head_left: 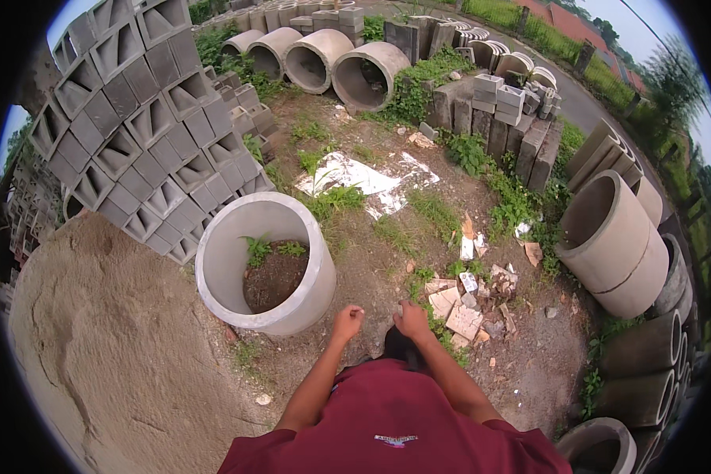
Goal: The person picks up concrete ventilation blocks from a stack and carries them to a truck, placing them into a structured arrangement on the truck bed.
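Observation:
My left hand (348,322) hangs in front of my body with its fingers curled in, and no object shows in it. Close beside it, my right hand (410,319) is also loosely closed, with nothing visible between its fingers. The two hands are apart. Nearest to the left hand stands an upright concrete ring (321,272), open at the top, with soil and small green plants inside. To the right of my right hand lies a heap of broken tile-like pieces (464,321) on the ground. Neither hand touches these things.
A tall stack of hollow concrete blocks (146,118) leans at the left, above a sand pile (126,340). Large concrete pipes (371,77) lie at the back. More pipes (620,245) line the right side. White sheet scraps (359,175) lie on the weedy ground ahead.

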A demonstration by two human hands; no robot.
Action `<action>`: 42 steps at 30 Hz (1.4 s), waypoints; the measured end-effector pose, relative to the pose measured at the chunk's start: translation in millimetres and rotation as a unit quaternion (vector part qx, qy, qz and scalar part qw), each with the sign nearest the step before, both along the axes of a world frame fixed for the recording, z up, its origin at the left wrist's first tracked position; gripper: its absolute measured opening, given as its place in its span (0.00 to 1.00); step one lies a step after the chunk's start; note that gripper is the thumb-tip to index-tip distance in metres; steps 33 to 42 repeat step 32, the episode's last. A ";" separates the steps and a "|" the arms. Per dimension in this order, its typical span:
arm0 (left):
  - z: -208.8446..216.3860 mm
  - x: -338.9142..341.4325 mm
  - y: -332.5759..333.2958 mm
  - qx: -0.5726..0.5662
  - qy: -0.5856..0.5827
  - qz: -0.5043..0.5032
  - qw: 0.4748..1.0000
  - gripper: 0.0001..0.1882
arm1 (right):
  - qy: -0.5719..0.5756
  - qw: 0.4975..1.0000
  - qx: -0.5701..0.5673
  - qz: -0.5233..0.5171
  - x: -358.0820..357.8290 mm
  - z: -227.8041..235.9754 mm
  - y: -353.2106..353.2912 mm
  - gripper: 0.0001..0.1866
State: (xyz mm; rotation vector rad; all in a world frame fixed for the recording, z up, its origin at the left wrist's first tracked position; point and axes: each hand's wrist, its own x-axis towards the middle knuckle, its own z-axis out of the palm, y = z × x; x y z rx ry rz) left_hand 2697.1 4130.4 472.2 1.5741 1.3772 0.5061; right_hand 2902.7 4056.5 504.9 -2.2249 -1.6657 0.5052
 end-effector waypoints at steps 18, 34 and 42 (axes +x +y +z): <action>8.1 159.4 462.0 0.018 0.006 0.200 0.980 0.13 | 0.045 0.992 -0.001 0.114 189.9 -3.5 539.3 0.24; -9.4 142.7 925.5 0.041 -0.050 0.231 0.971 0.14 | 0.068 0.983 0.049 0.161 199.0 -13.4 1004.7 0.22; -9.4 142.7 925.5 0.041 -0.050 0.231 0.971 0.14 | 0.068 0.983 0.049 0.161 199.0 -13.4 1004.7 0.22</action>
